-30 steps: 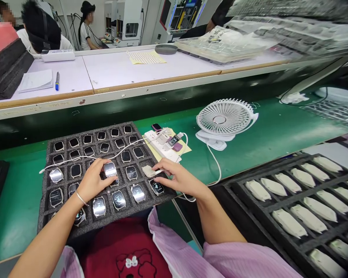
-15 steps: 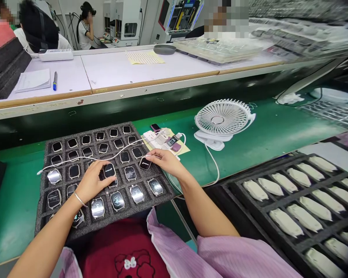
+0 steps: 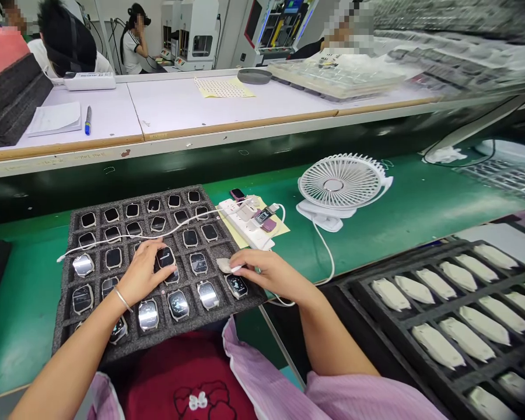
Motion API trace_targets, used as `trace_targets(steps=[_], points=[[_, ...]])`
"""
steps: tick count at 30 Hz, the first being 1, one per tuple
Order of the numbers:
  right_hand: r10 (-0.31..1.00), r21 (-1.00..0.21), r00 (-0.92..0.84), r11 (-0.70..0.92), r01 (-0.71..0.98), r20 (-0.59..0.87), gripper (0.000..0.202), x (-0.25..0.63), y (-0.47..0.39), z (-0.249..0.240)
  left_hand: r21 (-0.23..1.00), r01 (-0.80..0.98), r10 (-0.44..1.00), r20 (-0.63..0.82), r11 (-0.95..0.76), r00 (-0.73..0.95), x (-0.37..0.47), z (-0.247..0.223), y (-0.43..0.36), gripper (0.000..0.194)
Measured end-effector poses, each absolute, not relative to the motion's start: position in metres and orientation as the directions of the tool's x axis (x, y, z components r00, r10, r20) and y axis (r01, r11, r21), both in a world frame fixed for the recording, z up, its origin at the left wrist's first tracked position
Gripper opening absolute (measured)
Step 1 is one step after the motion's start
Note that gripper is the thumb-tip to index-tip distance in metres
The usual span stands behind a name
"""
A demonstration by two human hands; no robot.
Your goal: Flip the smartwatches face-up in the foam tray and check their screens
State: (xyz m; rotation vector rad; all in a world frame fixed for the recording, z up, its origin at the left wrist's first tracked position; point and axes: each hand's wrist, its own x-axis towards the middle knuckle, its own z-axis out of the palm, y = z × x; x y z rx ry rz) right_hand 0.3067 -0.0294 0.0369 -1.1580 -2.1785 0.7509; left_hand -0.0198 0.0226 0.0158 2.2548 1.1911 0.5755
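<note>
A dark foam tray (image 3: pixel 135 337) holds rows of smartwatches without straps. My left hand (image 3: pixel 145 269) has its thumb and fingers around a smartwatch (image 3: pixel 165 258) with a lit logo, in the tray's middle. My right hand (image 3: pixel 269 269) is closed in a pinch over the tray's right side. It holds a smartwatch (image 3: pixel 223 266), tilted so that its face looks pale. A small white piece, perhaps a cable end, shows at its fingertips. Just below lies another smartwatch (image 3: pixel 237 286) with a lit screen. A white cable (image 3: pixel 126 238) runs across the tray.
Behind the tray's right corner are a white power strip (image 3: pixel 249 224) and plugged-in chargers. A white fan (image 3: pixel 343 184) stands farther right. Another tray (image 3: pixel 354 286) with pale wrapped pieces is at the right. A raised shelf (image 3: pixel 170 114) runs along the back; people sit beyond.
My right hand has moved toward me and slightly right, and the smartwatch in it has tilted, its logo no longer visible. The watch below has lit up. My left hand stays in place.
</note>
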Motion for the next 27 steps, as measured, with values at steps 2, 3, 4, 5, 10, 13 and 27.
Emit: trace_targets(steps=[2, 3, 4, 5, 10, 13, 27], points=[[0.864, -0.690, -0.455, 0.465, 0.554, 0.217, 0.022, 0.308, -0.034, 0.038, 0.615, 0.632, 0.852, 0.133, -0.472, 0.507, -0.020, 0.015, 0.023, 0.040], [0.872, -0.689, -0.436, 0.458, 0.562, 0.224, 0.022, 0.308, -0.035, 0.039, 0.613, 0.643, 0.862, 0.133, -0.460, 0.490, -0.020, 0.015, 0.024, 0.040], [0.880, -0.686, -0.412, 0.451, 0.571, 0.236, 0.022, 0.308, -0.034, 0.039, 0.614, 0.653, 0.874, 0.137, -0.444, 0.465, -0.020, 0.016, 0.024, 0.039], [0.889, -0.678, -0.380, 0.445, 0.585, 0.256, 0.022, 0.308, -0.033, 0.039, 0.618, 0.658, 0.885, 0.148, -0.431, 0.441, -0.020, 0.017, 0.024, 0.040], [0.901, -0.628, -0.259, 0.429, 0.650, 0.348, 0.024, 0.304, -0.026, 0.036, 0.594, 0.630, 0.862, 0.273, -0.501, 0.428, -0.019, 0.023, 0.021, 0.040], [0.908, -0.650, -0.261, 0.417, 0.635, 0.328, 0.023, 0.299, -0.026, 0.032, 0.564, 0.608, 0.827, 0.318, -0.559, 0.465, -0.018, 0.024, 0.019, 0.040], [0.929, -0.638, -0.134, 0.336, 0.693, 0.344, 0.018, 0.287, -0.020, 0.041, 0.550, 0.594, 0.805, 0.323, -0.587, 0.497, -0.018, 0.027, 0.020, 0.041]])
